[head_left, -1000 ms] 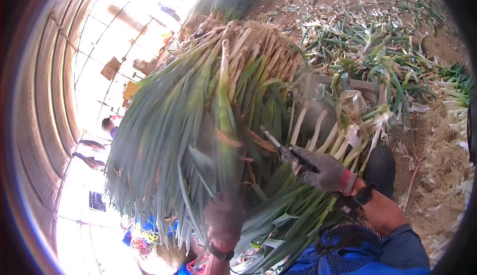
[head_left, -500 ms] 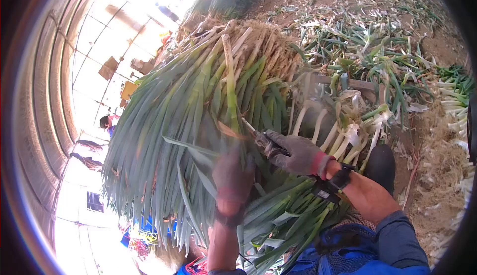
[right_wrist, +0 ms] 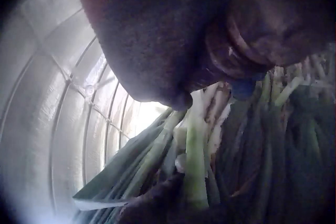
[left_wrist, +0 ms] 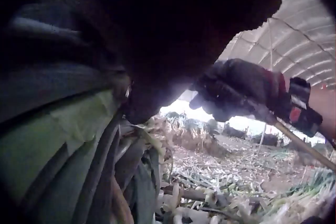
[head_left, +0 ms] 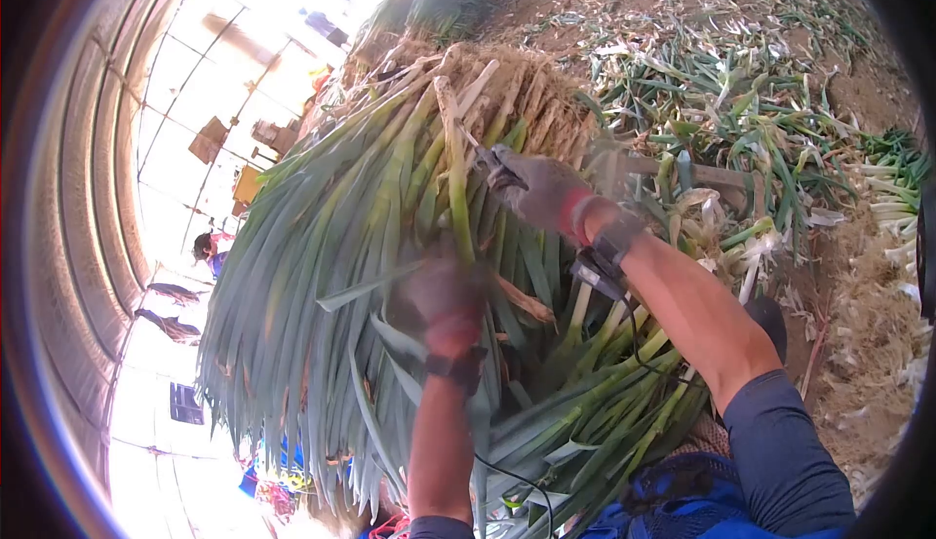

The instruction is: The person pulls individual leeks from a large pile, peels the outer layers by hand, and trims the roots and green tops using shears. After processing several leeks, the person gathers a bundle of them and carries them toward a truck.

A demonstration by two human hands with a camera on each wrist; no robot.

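My gloved left hand, blurred in the head view, grips the green part of one leek. The leek's pale shaft points away from me over the pile. Higher along that shaft, my gloved right hand holds a slim tool with a thin pale tip, its tip right at the leek. The left wrist view shows the right hand with fingers curled, beyond the dark left glove. In the right wrist view, the dark glove covers most of the top, with the leek's stem below.
A big pile of leeks lies under both hands, roots away from me. More leeks lie across near my lap. Trimmed leaves litter the soil at the back right. Pale-stemmed leeks lie at the far right. A person is at the left.
My right hand has moved up and left with the tool, from beside the pile to the leek's pale shaft. The left hand has risen a little, still gripping the leek.
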